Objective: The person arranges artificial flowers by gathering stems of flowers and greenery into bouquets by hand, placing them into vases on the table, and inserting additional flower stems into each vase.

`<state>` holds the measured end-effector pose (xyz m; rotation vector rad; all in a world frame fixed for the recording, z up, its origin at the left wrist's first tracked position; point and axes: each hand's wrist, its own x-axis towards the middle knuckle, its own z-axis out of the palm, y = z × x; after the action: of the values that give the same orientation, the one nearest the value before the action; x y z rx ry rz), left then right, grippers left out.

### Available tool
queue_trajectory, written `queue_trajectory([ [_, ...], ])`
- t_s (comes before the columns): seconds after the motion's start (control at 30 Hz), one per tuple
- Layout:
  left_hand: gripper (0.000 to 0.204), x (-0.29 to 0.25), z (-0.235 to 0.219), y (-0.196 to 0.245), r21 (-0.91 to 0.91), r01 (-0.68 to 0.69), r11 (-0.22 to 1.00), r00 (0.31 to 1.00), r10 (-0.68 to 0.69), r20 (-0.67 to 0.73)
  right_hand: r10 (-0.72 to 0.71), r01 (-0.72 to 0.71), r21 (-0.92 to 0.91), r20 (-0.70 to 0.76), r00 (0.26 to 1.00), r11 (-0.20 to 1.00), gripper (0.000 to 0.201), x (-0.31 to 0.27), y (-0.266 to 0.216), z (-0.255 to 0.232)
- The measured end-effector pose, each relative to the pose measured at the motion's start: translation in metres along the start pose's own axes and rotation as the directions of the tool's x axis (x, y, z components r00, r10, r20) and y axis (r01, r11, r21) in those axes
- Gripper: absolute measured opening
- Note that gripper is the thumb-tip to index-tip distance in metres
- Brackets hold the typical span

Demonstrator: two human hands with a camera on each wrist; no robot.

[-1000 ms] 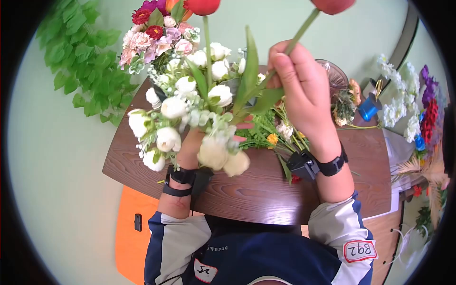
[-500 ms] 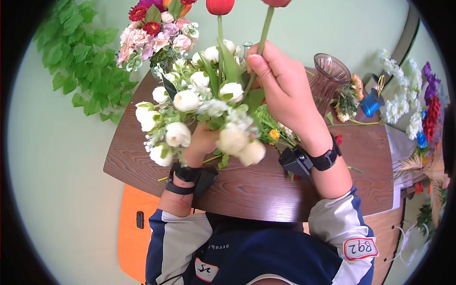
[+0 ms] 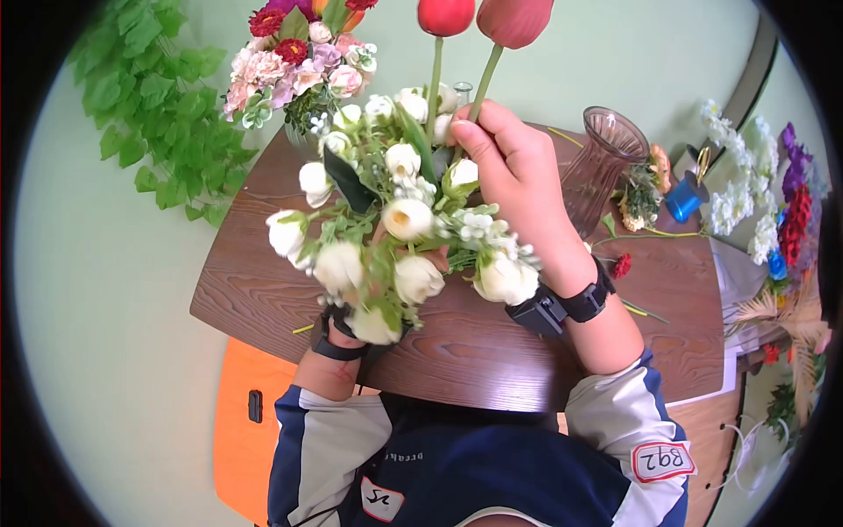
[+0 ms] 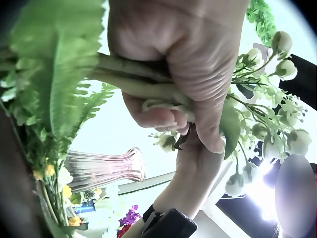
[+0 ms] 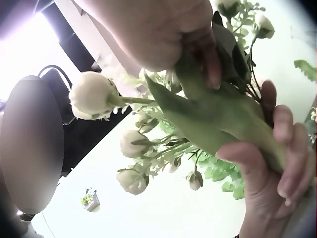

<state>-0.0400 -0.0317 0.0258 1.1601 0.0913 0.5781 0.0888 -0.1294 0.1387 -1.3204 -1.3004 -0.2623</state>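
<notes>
My left hand grips the gathered stems of a bouquet of white flowers, its fingers curled round them in the left wrist view. The blooms hide most of that hand in the head view. My right hand pinches the stem of a dark red tulip between thumb and fingers, at the bouquet's right side. A brighter red tulip rises from among the white flowers, just left of it. Broad green tulip leaves run down from the right hand toward the left hand's grip.
A ribbed glass vase stands right of the bouquet on the brown table. Pink and red flowers stand at the back left. A blue spool and a red flower lie right. Green leaves hang left.
My right hand has moved left and slightly down, bringing its tulip beside the other one. The bouquet has turned and tilted toward me, covering the left hand. The vase has come into fuller view.
</notes>
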Motion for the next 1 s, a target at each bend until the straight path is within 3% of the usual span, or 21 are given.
queue_trajectory([
  [0.07, 0.055, 0.0, 0.0, -0.002, -0.007, -0.003, 1.0, 1.0, 0.003, -0.028, 0.147, -0.151, 0.14, 0.039, 0.988, 0.979, 0.016, 0.0, 0.0, -0.001],
  [0.1, 0.055, 0.005, 0.004, -0.005, -0.011, -0.004, 1.0, 0.999, 0.003, -0.041, 0.149, -0.151, 0.17, 0.024, 0.989, 0.974, 0.019, 0.001, -0.001, 0.0],
  [0.13, 0.055, 0.001, 0.002, -0.006, -0.015, -0.006, 1.0, 0.999, 0.005, -0.053, 0.149, -0.151, 0.169, 0.024, 0.989, 0.974, 0.019, 0.001, -0.003, -0.002],
  [0.2, 0.055, 0.012, 0.0, -0.004, -0.023, -0.009, 1.0, 0.997, 0.007, -0.08, 0.293, -0.307, 0.105, 0.13, 0.947, 0.946, 0.019, 0.001, -0.011, -0.01],
  [0.27, 0.055, -0.009, -0.002, -0.011, -0.03, -0.013, 0.999, 0.994, 0.01, -0.108, 0.258, -0.265, 0.09, 0.085, 0.962, 0.96, 0.02, 0.001, -0.009, -0.007],
  [0.37, 0.055, -0.011, -0.004, -0.012, -0.039, -0.015, 0.999, 0.988, 0.008, -0.154, 0.312, -0.323, 0.129, 0.093, 0.945, 0.938, 0.019, 0.0, -0.006, -0.008],
  [0.47, 0.055, -0.016, -0.005, -0.015, -0.042, -0.028, 0.999, 0.982, 0.02, -0.19, 0.237, -0.266, 0.188, 0.162, 0.958, 0.946, 0.017, -0.004, -0.002, -0.005],
  [0.53, 0.054, -0.015, -0.005, -0.015, -0.043, -0.045, 0.998, 0.975, 0.034, -0.221, 0.101, -0.11, 0.227, 0.053, 0.993, 0.968, 0.014, -0.008, 0.003, 0.004],
  [0.6, 0.045, -0.018, -0.012, 0.007, 0.315, -0.007, 0.949, 1.0, 0.005, 0.007, 0.077, -0.087, 0.233, 0.054, 0.996, 0.969, 0.012, -0.01, 0.004, 0.009],
  [0.63, 0.05, -0.006, -0.032, -0.018, -0.057, 0.017, 0.998, 0.956, 0.0, 0.294, 0.064, -0.073, 0.205, 0.052, 0.997, 0.976, 0.011, -0.011, 0.004, 0.01],
  [0.67, 0.056, -0.009, -0.032, -0.026, -0.746, 0.123, 0.655, 0.986, -0.165, 0.018, 0.053, -0.061, 0.174, 0.05, 0.997, 0.983, 0.01, -0.011, 0.004, 0.011],
  [0.83, 0.051, -0.011, -0.036, -0.037, -0.706, 0.077, 0.704, 0.983, -0.174, -0.066, 0.063, -0.085, 0.235, 0.099, 0.993, 0.968, 0.01, -0.009, 0.002, 0.01],
  [0.93, 0.047, -0.012, -0.039, -0.039, -0.671, 0.043, 0.74, 0.977, -0.171, -0.126, -0.147, 0.113, 0.19, 0.177, 0.973, 0.975, 0.009, -0.005, 0.01, 0.005],
  [0.97, 0.046, -0.005, -0.044, -0.034, -0.659, 0.033, 0.752, 0.974, -0.171, -0.146, -0.126, 0.082, 0.171, 0.267, 0.956, 0.982, 0.011, -0.004, 0.012, 0.002],
  [1.0, 0.045, -0.009, -0.046, -0.035, -0.646, 0.024, 0.763, 0.971, -0.171, -0.166, -0.124, 0.081, 0.169, 0.268, 0.955, 0.982, 0.011, -0.002, 0.015, 0.001],
])
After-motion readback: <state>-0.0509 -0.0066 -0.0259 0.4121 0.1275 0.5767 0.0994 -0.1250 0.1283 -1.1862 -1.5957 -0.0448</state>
